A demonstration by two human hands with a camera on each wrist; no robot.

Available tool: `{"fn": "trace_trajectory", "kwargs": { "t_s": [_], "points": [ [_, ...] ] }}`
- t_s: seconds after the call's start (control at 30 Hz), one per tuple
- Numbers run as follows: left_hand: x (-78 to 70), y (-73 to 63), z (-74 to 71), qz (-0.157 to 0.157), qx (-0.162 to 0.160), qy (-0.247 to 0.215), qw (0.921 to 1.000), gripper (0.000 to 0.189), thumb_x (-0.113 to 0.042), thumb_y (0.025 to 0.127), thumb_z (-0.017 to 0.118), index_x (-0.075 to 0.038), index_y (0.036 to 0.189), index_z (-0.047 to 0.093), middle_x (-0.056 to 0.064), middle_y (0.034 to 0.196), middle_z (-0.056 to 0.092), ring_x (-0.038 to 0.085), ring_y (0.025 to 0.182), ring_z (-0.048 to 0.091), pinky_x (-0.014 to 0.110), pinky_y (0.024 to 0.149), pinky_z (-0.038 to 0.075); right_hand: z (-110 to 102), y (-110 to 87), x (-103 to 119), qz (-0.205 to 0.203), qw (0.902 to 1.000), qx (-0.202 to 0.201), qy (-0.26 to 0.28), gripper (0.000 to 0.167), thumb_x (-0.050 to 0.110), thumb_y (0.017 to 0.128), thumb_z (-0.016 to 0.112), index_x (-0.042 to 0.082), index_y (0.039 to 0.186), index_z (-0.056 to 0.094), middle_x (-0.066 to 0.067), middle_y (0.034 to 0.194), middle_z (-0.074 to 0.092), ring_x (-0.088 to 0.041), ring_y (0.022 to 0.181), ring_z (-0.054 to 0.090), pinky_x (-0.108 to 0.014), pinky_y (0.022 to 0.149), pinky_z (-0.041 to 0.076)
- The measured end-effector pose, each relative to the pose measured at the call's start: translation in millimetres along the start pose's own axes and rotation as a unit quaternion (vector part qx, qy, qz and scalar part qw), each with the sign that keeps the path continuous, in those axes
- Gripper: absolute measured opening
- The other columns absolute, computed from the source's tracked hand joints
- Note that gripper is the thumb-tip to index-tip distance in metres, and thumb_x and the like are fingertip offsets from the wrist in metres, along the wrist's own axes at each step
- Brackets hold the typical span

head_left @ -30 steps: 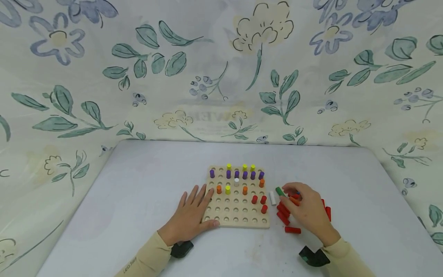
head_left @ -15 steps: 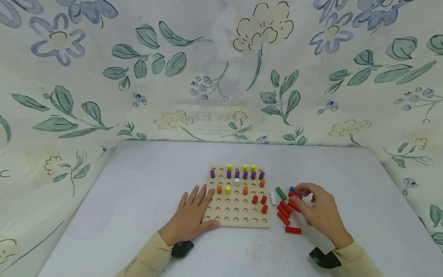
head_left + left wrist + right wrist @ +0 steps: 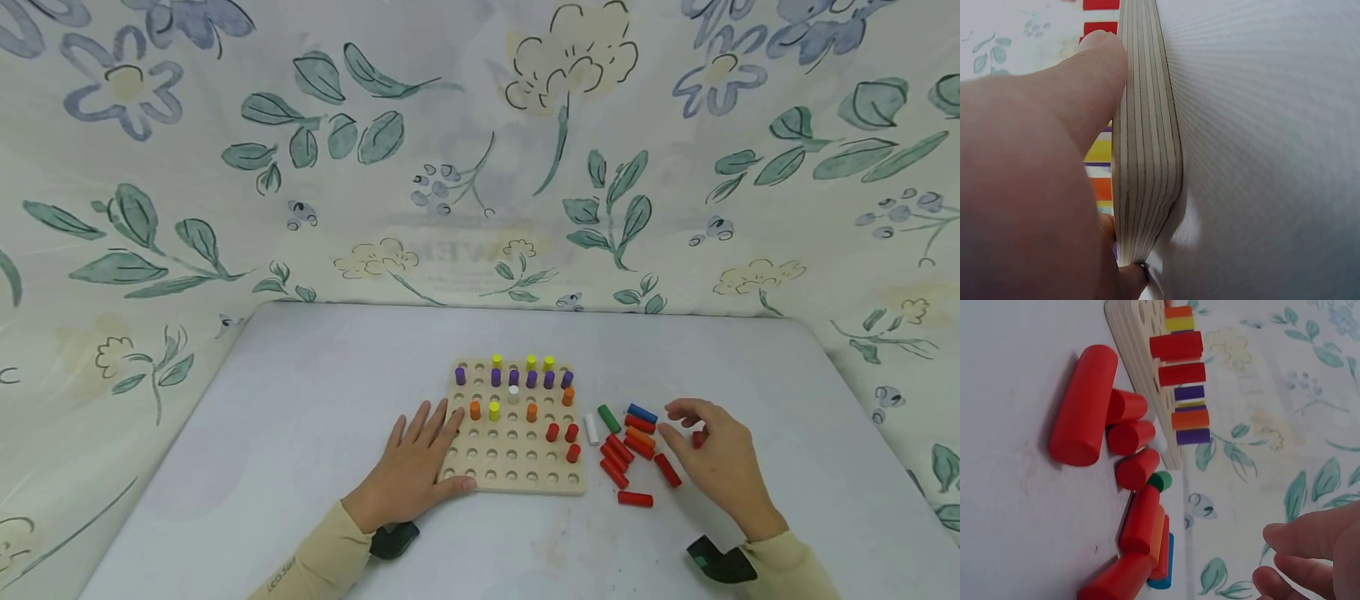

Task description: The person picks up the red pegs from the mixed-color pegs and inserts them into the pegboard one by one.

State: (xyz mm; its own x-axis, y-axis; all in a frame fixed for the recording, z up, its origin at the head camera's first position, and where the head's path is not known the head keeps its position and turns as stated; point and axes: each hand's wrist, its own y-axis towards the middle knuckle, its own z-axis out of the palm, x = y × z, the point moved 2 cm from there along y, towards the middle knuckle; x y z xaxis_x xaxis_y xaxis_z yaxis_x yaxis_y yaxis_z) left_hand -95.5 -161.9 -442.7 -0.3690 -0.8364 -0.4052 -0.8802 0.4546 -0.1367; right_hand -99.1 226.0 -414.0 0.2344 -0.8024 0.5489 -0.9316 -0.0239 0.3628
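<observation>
A wooden pegboard (image 3: 502, 465) lies on the white table, with yellow, purple, orange, red and white pegs upright in some holes. My left hand (image 3: 411, 477) rests spread on its left edge; in the left wrist view the thumb (image 3: 1100, 62) touches the board's layered side (image 3: 1144, 131). Right of the board is a loose group of pegs: green (image 3: 609, 418), white (image 3: 592, 429), blue (image 3: 642, 413), orange (image 3: 641, 437) and several red ones (image 3: 635, 499). My right hand (image 3: 723, 462) hovers at their right with thumb and fingers apart, holding nothing. One red peg (image 3: 699, 438) shows partly behind it.
In the right wrist view a red peg (image 3: 1085, 406) lies nearest, with the board (image 3: 1141, 362) beyond. The white tabletop (image 3: 315, 375) surrounds everything. Floral cloth (image 3: 465, 183) hangs behind the table's far edge. A dark wrist device (image 3: 722, 560) sits below my right sleeve.
My right hand has moved rightward from the green peg, across the blue and orange pegs, to the group's right side, uncovering more pegs. My left hand has stayed in place.
</observation>
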Motion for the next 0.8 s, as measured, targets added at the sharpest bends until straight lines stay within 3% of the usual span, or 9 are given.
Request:
{"fn": "trace_trajectory", "kwargs": {
  "t_s": [0.3, 0.6, 0.8],
  "points": [
    [-0.8, 0.7, 0.8, -0.002, 0.003, -0.006, 1.0, 0.094, -0.063, 0.096, 0.054, -0.006, 0.161, 0.018, 0.021, 0.166, 0.009, 0.043, 0.152, -0.001, 0.069, 0.115, 0.002, -6.5, -2.7, -9.6, 0.013, 0.9995, -0.021, -0.021, 0.023, 0.007, 0.085, 0.08, 0.001, 0.104, 0.07, -0.011, 0.092, 0.07, -0.025, 0.082, 0.06, -0.029, 0.063, 0.046],
    [-0.8, 0.5, 0.2, -0.001, -0.001, -0.005, 1.0, 0.093, -0.061, 0.096, 0.055, -0.005, 0.161, 0.019, 0.022, 0.166, 0.01, 0.044, 0.152, 0.0, 0.069, 0.115, 0.003, -10.5, -8.4, -26.6, 0.044, 0.9981, -0.04, -0.02, 0.022, 0.008, 0.087, 0.077, 0.001, 0.107, 0.07, -0.013, 0.097, 0.07, -0.023, 0.084, 0.058, -0.022, 0.065, 0.042],
    [-1.2, 0.2, -1.0, -0.001, 0.0, -0.005, 1.0, 0.093, -0.061, 0.096, 0.055, -0.004, 0.161, 0.019, 0.022, 0.166, 0.01, 0.044, 0.152, 0.001, 0.069, 0.115, 0.003, -13.2, -11.9, -32.7, 0.084, 0.9958, -0.014, -0.035, 0.024, 0.011, 0.091, 0.074, -0.001, 0.111, 0.068, -0.017, 0.102, 0.069, -0.028, 0.09, 0.058, -0.034, 0.069, 0.047]
  ]
}}
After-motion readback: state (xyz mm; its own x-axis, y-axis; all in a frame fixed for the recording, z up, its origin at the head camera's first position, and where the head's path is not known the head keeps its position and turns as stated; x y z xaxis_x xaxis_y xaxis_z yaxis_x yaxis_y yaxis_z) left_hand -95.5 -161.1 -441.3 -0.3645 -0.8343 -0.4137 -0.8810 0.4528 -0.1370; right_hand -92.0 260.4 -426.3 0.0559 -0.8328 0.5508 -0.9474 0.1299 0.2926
